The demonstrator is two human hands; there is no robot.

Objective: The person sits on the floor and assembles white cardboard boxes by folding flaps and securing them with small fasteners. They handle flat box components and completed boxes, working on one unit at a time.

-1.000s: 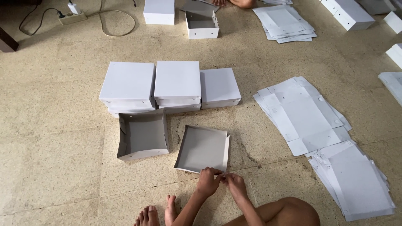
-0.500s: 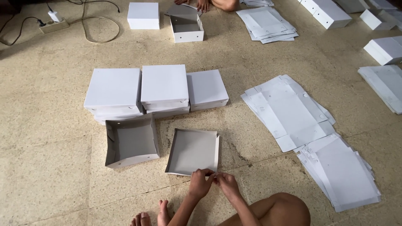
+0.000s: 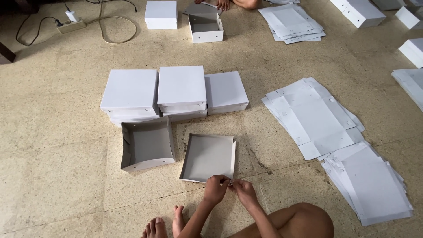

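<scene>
A shallow grey-lined cardboard lid (image 3: 207,156) lies on the floor in front of me, its sides partly folded up. My left hand (image 3: 216,188) and my right hand (image 3: 243,191) meet at its near right corner, fingertips pinching the corner flap together. Left of it stands an open, deeper box bottom (image 3: 146,145) with grey inside. Behind both sit three stacks of finished white boxes (image 3: 180,90).
Flat white box blanks (image 3: 313,114) lie spread at the right, with more (image 3: 370,180) nearer me. My bare feet (image 3: 165,224) and knee (image 3: 304,220) are at the bottom edge. Far back, another person's hand (image 3: 222,4) is beside an open box (image 3: 205,26). A power strip with cable (image 3: 70,24) sits top left.
The view shifted slightly; both hands stay at the lid's near right corner, still working the flap. The boxes and blanks have not moved.
</scene>
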